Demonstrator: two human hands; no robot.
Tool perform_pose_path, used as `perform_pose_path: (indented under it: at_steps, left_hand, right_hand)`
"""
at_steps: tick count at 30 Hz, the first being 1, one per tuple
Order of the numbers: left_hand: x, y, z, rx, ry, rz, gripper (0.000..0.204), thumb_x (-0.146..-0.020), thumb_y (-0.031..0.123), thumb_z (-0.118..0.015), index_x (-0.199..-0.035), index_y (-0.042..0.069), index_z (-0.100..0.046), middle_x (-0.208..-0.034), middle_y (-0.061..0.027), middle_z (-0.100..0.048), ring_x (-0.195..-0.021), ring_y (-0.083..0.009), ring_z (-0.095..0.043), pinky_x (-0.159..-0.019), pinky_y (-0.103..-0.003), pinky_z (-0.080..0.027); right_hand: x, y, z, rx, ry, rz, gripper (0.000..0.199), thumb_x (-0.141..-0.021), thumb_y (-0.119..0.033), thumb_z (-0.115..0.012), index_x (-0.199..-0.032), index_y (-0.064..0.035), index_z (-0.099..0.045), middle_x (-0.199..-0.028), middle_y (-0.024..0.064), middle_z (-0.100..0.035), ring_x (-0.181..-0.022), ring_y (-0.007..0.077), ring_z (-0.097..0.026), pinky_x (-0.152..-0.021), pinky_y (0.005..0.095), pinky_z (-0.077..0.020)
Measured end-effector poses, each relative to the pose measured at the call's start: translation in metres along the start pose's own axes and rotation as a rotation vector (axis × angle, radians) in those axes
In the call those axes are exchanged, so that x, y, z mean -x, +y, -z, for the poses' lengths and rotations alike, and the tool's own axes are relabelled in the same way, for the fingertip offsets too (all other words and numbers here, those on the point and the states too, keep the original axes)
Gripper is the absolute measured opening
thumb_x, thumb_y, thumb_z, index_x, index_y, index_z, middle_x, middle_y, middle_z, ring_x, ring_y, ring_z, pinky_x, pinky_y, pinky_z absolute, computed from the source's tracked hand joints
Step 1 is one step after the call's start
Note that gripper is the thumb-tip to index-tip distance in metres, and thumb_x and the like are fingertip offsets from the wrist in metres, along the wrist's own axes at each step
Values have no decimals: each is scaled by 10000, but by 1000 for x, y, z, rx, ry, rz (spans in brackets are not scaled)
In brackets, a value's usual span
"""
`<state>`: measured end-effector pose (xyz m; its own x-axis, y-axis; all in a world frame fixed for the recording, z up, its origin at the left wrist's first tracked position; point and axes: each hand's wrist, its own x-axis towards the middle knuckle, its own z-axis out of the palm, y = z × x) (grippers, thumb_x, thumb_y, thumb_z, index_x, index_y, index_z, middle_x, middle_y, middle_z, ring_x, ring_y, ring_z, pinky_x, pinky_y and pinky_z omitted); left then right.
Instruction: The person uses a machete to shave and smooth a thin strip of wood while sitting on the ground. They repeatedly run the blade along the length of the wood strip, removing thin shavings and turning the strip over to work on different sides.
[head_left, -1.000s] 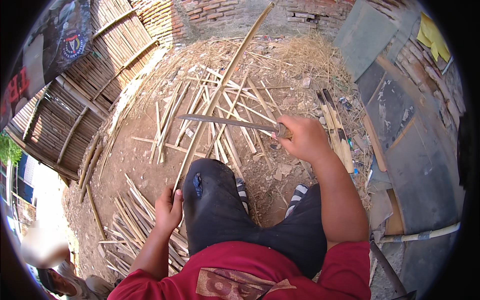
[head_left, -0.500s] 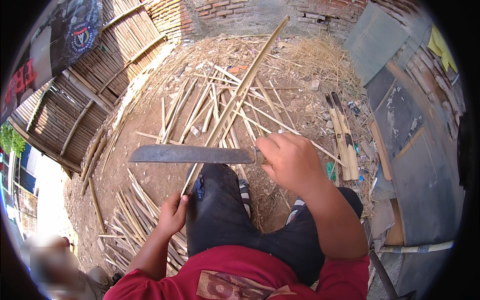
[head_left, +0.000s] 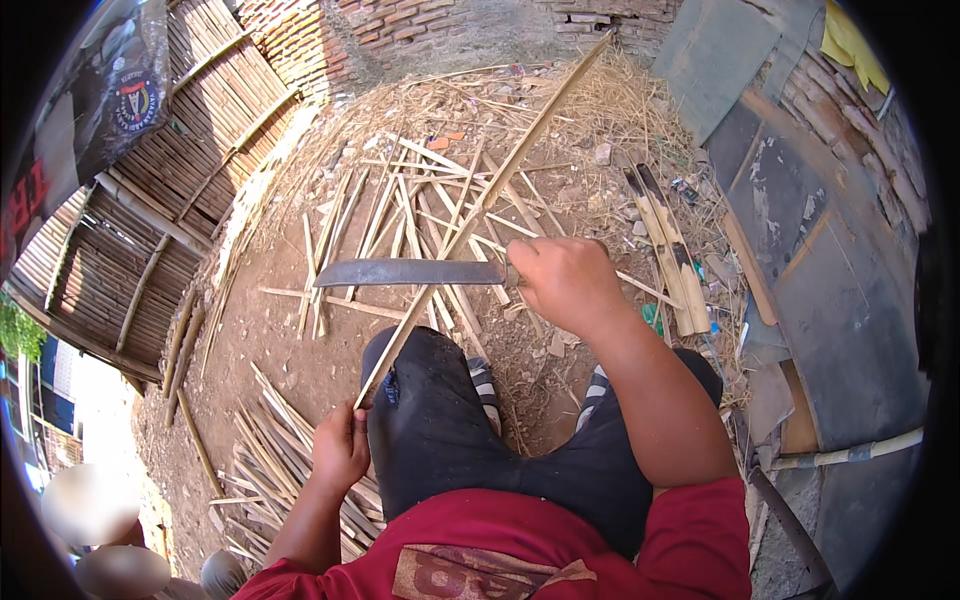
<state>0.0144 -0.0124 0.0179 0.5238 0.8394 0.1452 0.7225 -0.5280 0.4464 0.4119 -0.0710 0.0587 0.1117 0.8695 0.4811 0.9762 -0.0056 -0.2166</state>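
My left hand [head_left: 342, 445] is closed on the near end of a long split bamboo strip [head_left: 505, 178], just beside my left knee. The strip slants away from me to the upper right, toward the brick wall. My right hand [head_left: 565, 280] grips a machete [head_left: 410, 272], its handle mostly hidden in the fist. The dark blade lies crosswise over the strip, tip pointing left, beyond my knees. Whether the blade touches the strip I cannot tell.
Split strips lie scattered on the dirt [head_left: 400, 215] ahead, and a pile of strips [head_left: 275, 455] sits by my left side. Two wider bamboo pieces [head_left: 672, 255] lie at right, near leaning dark boards [head_left: 830, 270]. A bamboo fence [head_left: 200, 130] stands left. People are at lower left.
My right hand and the machete have moved farther from my body, and the blade crosses the strip farther from my knee. The strip's far end has shifted right; the whole view has shifted slightly.
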Motion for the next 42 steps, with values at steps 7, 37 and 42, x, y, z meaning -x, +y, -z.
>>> perform_pose_path:
  at_steps: [7,37,42]
  left_hand:
    - [10,-10,3,-41,2,-45,194,-1043,149,-536,-1112,17,-660,-851,-229,-670,-801,-446,-664,-697,-494,-513]
    - [29,-54,5,395,-205,70,399,-1107,300,-492,-1055,-63,-650,-673,35,-510,-616,-67,-448,-587,-255,-398]
    - [21,-54,11,424,-213,96,330,-1096,247,-513,-1027,-36,-669,-663,-2,-533,-624,-100,-487,-608,-293,-440]
  right_hand:
    - [3,39,6,-6,85,-221,245,-827,-171,-745,-1003,-88,-596,-850,140,-692,-831,372,-712,-712,500,-563]
    - [4,8,-7,7,-64,91,226,-788,-156,-753,-967,-83,-637,-849,131,-684,-831,376,-685,-720,491,-541]
    - [10,73,20,13,77,-380,173,-812,-147,-740,-925,-92,-621,-847,122,-696,-804,358,-710,-741,496,-555]
